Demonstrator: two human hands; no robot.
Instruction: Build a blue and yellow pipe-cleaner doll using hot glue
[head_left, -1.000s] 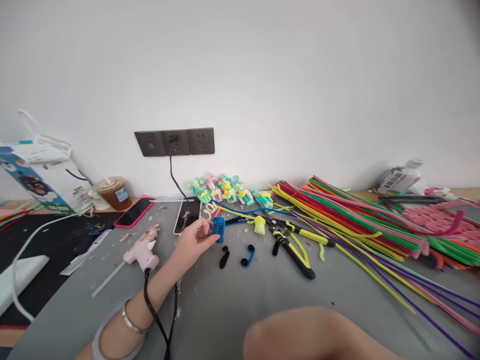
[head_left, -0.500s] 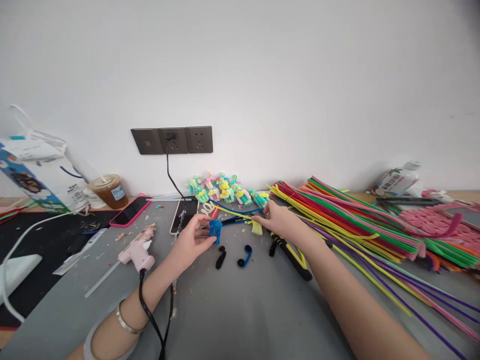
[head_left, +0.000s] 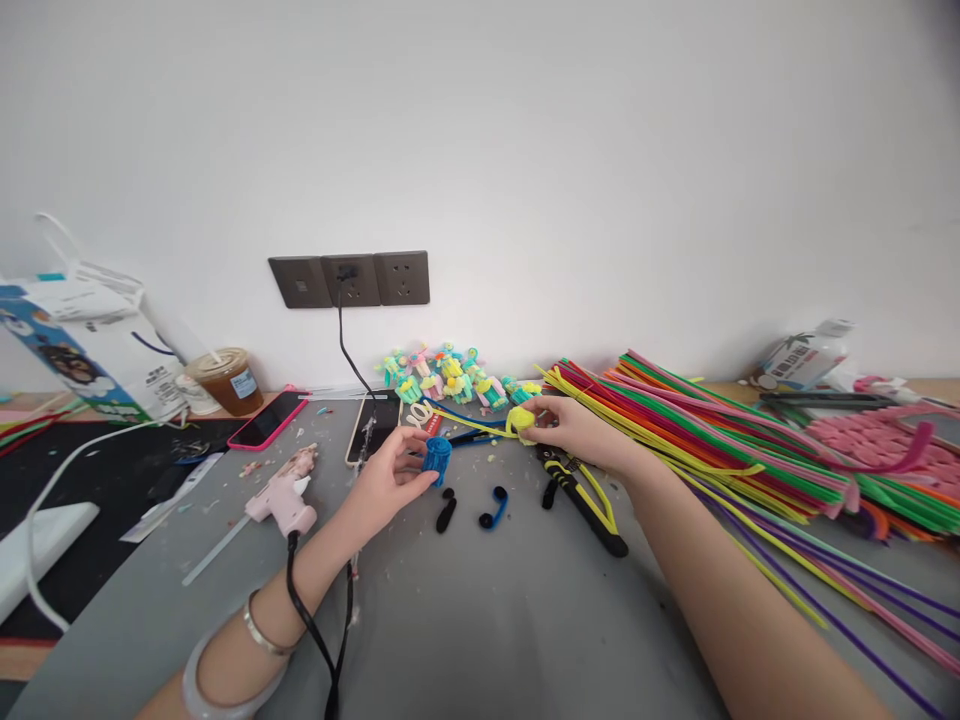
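Note:
My left hand (head_left: 386,482) pinches a small blue coiled pipe-cleaner piece (head_left: 436,459) just above the grey table (head_left: 480,620). My right hand (head_left: 574,425) is closed on a small yellow fuzzy pipe-cleaner piece (head_left: 520,421), lifted off the table to the right of the blue one. Below the two hands lie a black loop piece (head_left: 446,513) and a blue-and-black loop piece (head_left: 493,508). Yellow-handled pliers (head_left: 581,490) lie under my right wrist.
A pink glue gun (head_left: 283,498) with a black cord lies left of my left hand. Two phones (head_left: 268,420) (head_left: 373,428), an iced drink cup (head_left: 226,383), a pile of small finished figures (head_left: 450,376) and a big spread of coloured pipe cleaners (head_left: 720,440) surround the area.
My right hand came in from the lower edge, reached the yellow piece by the pliers and has lifted it. My left hand has kept the blue piece almost still.

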